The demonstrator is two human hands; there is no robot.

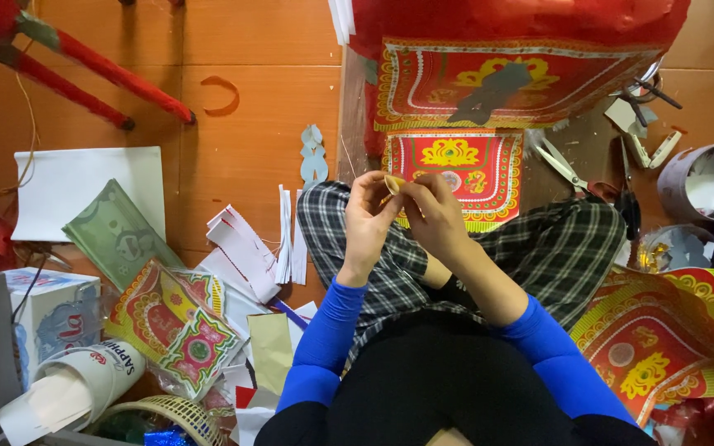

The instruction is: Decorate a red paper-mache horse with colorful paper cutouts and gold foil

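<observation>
Head view, the only one I have. Left hand (pixel 367 213) and right hand (pixel 433 216) meet above the lap, fingertips of both pinched on one small cream paper piece (pixel 393 183). I judge it is raised close to the eyes because the work is fine, and shared between both hands to steady it. Scissors (pixel 568 169) lie by the right knee within reach. A red-and-gold printed sheet (pixel 456 165) lies flat just ahead. White paper strips (pixel 245 244) are heaped left of the leg, clear of the working space.
</observation>
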